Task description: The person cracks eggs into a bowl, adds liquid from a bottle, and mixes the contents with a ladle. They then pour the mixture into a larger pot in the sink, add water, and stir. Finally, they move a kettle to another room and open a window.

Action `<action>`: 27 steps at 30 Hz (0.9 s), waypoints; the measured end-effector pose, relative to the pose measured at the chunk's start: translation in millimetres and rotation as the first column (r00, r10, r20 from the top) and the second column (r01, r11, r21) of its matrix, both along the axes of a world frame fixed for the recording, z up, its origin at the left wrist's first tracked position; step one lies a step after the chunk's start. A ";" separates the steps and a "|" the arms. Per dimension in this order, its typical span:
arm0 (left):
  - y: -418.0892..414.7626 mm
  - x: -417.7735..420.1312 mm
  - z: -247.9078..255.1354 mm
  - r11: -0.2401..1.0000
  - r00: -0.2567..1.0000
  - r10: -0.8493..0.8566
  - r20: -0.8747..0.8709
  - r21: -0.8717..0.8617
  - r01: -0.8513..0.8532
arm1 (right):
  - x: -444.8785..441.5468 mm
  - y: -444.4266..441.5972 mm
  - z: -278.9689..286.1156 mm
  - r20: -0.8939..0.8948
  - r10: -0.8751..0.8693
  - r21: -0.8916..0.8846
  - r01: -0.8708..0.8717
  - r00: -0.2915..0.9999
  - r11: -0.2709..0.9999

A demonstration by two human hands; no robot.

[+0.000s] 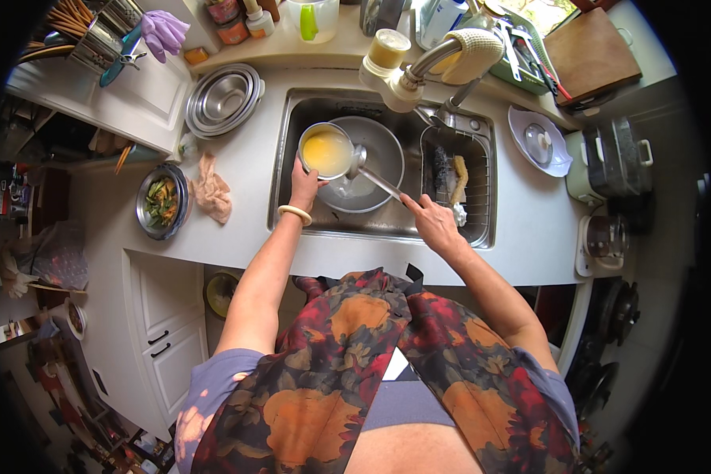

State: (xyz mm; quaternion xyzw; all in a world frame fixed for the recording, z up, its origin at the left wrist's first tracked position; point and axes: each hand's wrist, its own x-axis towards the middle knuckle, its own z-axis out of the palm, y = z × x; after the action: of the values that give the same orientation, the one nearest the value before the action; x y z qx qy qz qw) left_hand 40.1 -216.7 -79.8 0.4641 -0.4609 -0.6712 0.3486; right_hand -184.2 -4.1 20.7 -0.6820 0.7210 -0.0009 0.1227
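My left hand [307, 185] grips a metal bowl [301, 144] by its near side; a cloudy yellow liquid [326, 152] fills much of it. The bowl is over the left part of a wide grey pan [385, 133], which stands in the stainless steel sink [278, 204] with some whitish liquid [355, 185] at its bottom. In my right hand [432, 222] is the handle of a metal ladle [381, 182]. The ladle's head is beside the bowl's right rim, above the pan; whether they touch I cannot tell.
A wire basket [476, 201] with scrubbers hangs at the sink's right; the faucet [412, 80] rises behind. Nested metal bowls [197, 115], a crumpled cloth [213, 192] and a bowl of vegetable scraps [162, 201] are at left. A scalloped dish [560, 160] with a glass lid lies at right.
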 end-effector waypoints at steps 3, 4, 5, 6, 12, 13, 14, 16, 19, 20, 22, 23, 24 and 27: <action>-2.2 2.9 -3.4 1.000 1.000 -0.015 0.013 0.020 0.014 | 3.0 -3.8 1.2 -0.002 0.007 0.013 -0.007 1.000 1.000; -1.7 3.1 -2.9 1.000 1.000 -0.024 0.019 0.013 0.024 | 3.9 -5.4 1.2 0.000 0.006 0.023 -0.006 1.000 1.000; -1.3 3.5 -2.4 0.999 0.999 -0.034 0.024 0.005 0.034 | 4.5 -6.8 1.1 0.002 0.006 0.032 -0.006 1.000 0.999; -1.0 4.4 -1.4 0.999 0.999 -0.043 0.030 -0.003 0.043 | 5.1 -8.4 0.1 -0.001 0.009 0.030 -0.009 1.000 1.000; 4.1 1.9 2.6 1.000 0.999 0.001 0.034 -0.020 0.000 | 10.2 -15.3 2.3 0.007 0.028 0.044 -0.028 1.000 0.999; 4.2 1.9 4.0 1.000 0.999 0.002 0.036 -0.026 -0.001 | 10.8 -15.3 2.9 0.006 0.029 0.044 -0.029 1.000 0.999; 4.2 2.0 5.6 0.999 0.999 0.003 0.038 -0.033 -0.002 | 11.4 -15.4 3.7 0.004 0.030 0.045 -0.030 1.000 0.999; 3.8 3.0 7.1 0.999 0.999 0.001 0.051 -0.045 0.001 | 13.1 -16.2 8.8 0.001 0.024 0.068 -0.024 1.000 0.997; 1.7 4.4 7.5 0.998 0.997 -0.007 0.081 -0.060 0.012 | 13.9 -16.2 12.2 -0.006 0.025 0.083 -0.025 1.000 0.996; 0.5 4.9 7.2 0.998 0.996 -0.009 0.087 -0.064 0.014 | 13.8 -16.1 12.5 -0.009 0.027 0.085 -0.026 1.000 0.996; -0.8 6.4 3.7 0.997 0.995 -0.004 0.097 -0.074 0.011 | 13.6 -15.5 11.8 -0.012 0.030 0.082 -0.029 0.999 0.996; -0.8 6.8 1.7 0.997 0.995 0.003 0.101 -0.079 0.005 | 13.5 -15.3 11.5 -0.014 0.031 0.081 -0.030 0.999 0.996; -0.8 7.1 0.2 0.996 0.994 0.010 0.105 -0.085 -0.001 | 13.3 -15.1 11.5 -0.014 0.031 0.081 -0.030 0.999 0.996; -1.4 8.2 -3.7 0.993 0.992 0.024 0.121 -0.114 -0.010 | 13.1 -14.6 12.2 -0.019 0.031 0.088 -0.029 0.999 0.996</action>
State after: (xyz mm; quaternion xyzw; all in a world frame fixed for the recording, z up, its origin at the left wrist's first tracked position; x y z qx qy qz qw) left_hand 48.3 -218.1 -83.6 0.4880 -0.5147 -0.6113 0.3512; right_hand -171.1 -18.8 33.0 -0.6868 0.7111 0.0395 0.1455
